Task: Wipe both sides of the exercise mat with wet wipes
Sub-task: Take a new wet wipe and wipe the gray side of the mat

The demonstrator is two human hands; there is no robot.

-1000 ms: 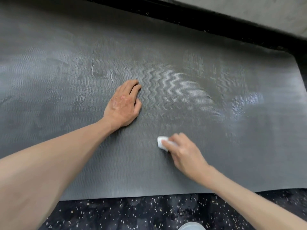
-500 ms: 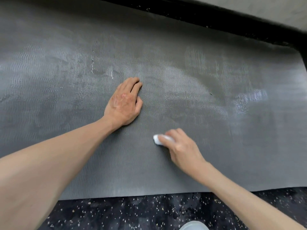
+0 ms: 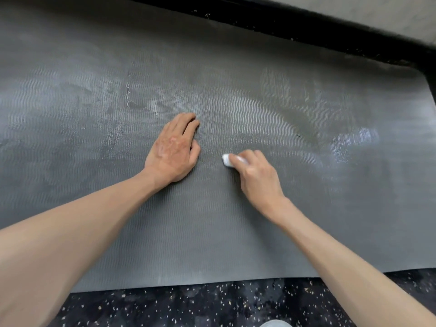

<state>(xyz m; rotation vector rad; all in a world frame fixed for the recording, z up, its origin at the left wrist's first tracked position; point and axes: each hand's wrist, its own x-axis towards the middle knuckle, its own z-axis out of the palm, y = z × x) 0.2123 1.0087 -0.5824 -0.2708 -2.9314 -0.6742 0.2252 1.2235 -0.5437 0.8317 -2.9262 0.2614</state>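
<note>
**First side partly wiped**

Damp streaks shone on the exercise mat (image 3: 259, 232) beyond both hands, so this side looked well along; the other (hidden underneath) likely remained. The right hand (image 3: 258, 175) pinched the balled wet wipe (image 3: 227, 160) against the mat, while the left hand (image 3: 173, 149) lay flat, fingers straight. In half a second the wipe had slid forward, level with the left thumb.

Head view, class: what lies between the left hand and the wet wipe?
Only bare ribbed mat, seen in the head view; left hand and wet wipe are apart.
</note>
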